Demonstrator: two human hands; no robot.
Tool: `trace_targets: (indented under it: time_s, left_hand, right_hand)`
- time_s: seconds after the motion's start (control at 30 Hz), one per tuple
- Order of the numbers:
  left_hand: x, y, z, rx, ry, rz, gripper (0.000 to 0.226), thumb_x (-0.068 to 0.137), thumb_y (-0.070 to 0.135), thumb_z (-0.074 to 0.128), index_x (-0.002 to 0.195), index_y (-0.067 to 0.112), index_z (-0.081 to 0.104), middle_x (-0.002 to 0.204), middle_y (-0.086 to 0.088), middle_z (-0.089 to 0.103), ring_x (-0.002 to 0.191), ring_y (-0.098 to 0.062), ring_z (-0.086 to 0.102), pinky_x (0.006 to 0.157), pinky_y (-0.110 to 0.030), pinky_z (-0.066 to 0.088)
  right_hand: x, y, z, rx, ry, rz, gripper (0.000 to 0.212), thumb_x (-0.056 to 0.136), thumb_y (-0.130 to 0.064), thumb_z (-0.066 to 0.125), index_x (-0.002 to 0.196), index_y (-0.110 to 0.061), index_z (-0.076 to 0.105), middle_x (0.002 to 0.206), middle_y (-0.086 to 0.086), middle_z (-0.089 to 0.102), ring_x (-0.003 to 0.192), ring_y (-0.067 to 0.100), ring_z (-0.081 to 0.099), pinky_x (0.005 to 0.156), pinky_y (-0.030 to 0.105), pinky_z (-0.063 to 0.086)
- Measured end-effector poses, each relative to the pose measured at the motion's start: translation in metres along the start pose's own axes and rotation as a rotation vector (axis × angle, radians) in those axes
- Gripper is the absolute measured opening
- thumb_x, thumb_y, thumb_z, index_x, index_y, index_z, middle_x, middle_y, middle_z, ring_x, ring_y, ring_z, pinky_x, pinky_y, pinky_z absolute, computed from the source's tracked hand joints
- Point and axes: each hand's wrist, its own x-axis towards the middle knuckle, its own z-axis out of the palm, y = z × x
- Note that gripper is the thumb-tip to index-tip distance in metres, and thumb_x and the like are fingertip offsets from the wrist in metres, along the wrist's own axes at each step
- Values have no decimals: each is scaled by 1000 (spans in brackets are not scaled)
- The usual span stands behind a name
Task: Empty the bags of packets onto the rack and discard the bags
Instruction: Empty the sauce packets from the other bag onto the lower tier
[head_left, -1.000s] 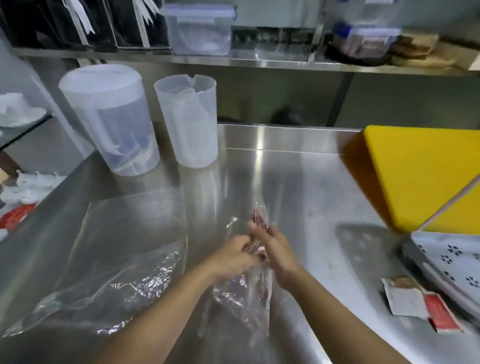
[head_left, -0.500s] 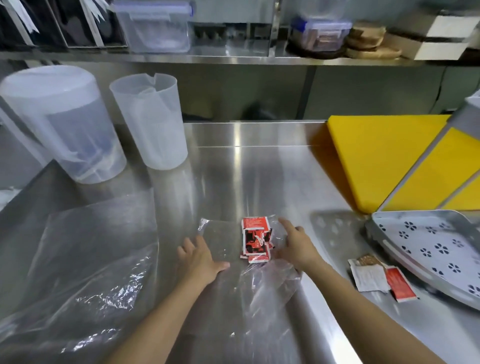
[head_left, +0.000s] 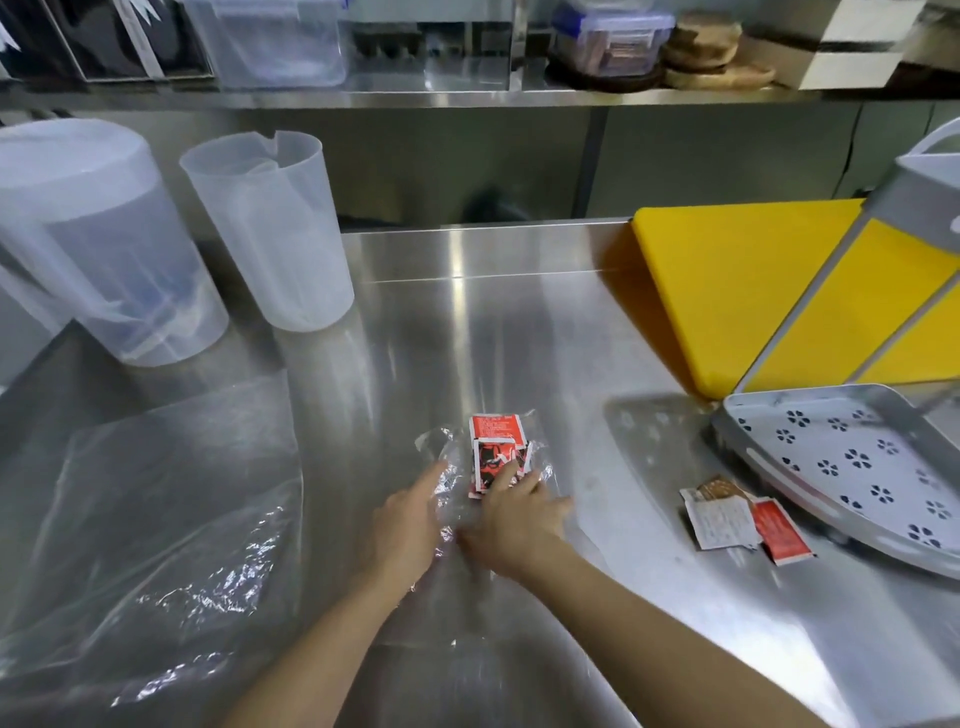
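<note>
Head view: since half a second ago both hands have closed in. Left hand (head_left: 408, 525) lies flat on the small clear bag (head_left: 457, 488), fingers spread. Right hand (head_left: 511, 514) rests fingers extended on the red packets (head_left: 496, 452) at its 12 o'clock; no grip visible. Packets flat, glossy, inside crinkled film on steel tabletop (head_left: 467, 322). Perforated grey rack (head_left: 857, 467) at 3 o'clock; loose packets (head_left: 743, 519) beside it. Large empty bag (head_left: 156, 519) at 9 o'clock.

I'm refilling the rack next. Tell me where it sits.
The grey perforated rack sits at the right edge of the steel counter, just in front of the yellow board, with loose packets beside it.
</note>
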Motion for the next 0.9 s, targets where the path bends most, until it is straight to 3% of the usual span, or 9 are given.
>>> trace_targets:
  time_s: [0.13, 0.23, 0.37, 0.5, 0.57, 0.63, 0.73, 0.8, 0.9]
  left_hand:
    - [9, -9, -15, -96, 100, -46, 48, 86, 9, 46, 127, 35, 50, 87, -12, 67, 77, -34, 60, 62, -30, 39]
    - [19, -29, -31, -70, 125, -118, 42, 85, 9, 46, 121, 29, 54, 93, -15, 70, 79, -36, 63, 67, -35, 49]
    - [21, -51, -38, 2, 46, -196, 34, 88, 17, 48, 120, 25, 53, 102, -16, 69, 87, -37, 63, 77, -41, 51]
    - [12, -54, -36, -62, -28, -296, 18, 88, 28, 50, 103, 18, 52, 93, -14, 67, 79, -33, 63, 71, -35, 49]
    - [12, -50, -36, -112, -83, -353, 19, 89, 29, 52, 96, 12, 51, 84, -13, 64, 74, -30, 62, 67, -32, 46]
    - [17, -46, -41, -294, -146, -413, 19, 87, 18, 56, 72, 7, 57, 57, -8, 61, 48, -23, 56, 51, -26, 40]
    - [22, -35, -56, -574, -291, -508, 26, 85, 5, 58, 59, 7, 55, 42, -3, 51, 27, -11, 41, 35, -14, 31]
    - [26, -21, -71, -794, -370, -560, 24, 86, 3, 55, 63, 7, 56, 42, -3, 56, 29, -12, 48, 33, -13, 37]
    - [37, 8, -92, -1011, -472, -603, 30, 86, 3, 48, 58, 5, 58, 40, -4, 58, 33, -13, 54, 44, -19, 45]
  right_hand:
    - [4, 15, 1, 195, 249, -70, 39, 91, -19, 39, 126, -2, 32, 123, 22, 55, 111, 37, 54, 87, 42, 43]
    - [11, 41, -15, 694, 256, -28, 23, 88, -15, 47, 108, -5, 46, 101, 18, 64, 90, 37, 62, 69, 35, 43]
    - [19, 72, -20, 1345, 165, 231, 7, 79, 3, 51, 84, 1, 55, 72, 16, 58, 54, 25, 53, 44, 22, 43]
    - [20, 92, -2, 1256, 66, 304, 13, 77, -5, 60, 79, 8, 61, 74, 23, 58, 58, 28, 53, 55, 35, 40]
    - [20, 96, -5, 972, 99, 250, 18, 80, -12, 55, 93, -3, 48, 85, 19, 55, 77, 33, 57, 64, 36, 38]
    - [20, 96, -18, 579, 120, 173, 29, 83, -13, 49, 108, -6, 38, 101, 16, 54, 98, 36, 57, 72, 38, 39]
    - [13, 89, -39, 274, 238, 18, 34, 84, -14, 50, 116, -7, 45, 117, 16, 52, 107, 35, 53, 84, 39, 42]
    - [6, 83, -53, 415, 264, -149, 28, 85, -17, 54, 112, -8, 55, 109, 13, 59, 94, 30, 58, 82, 37, 47]
    - [-17, 69, -74, 952, -73, -428, 41, 80, -32, 66, 117, -16, 55, 103, 3, 62, 78, 11, 59, 67, 26, 48]
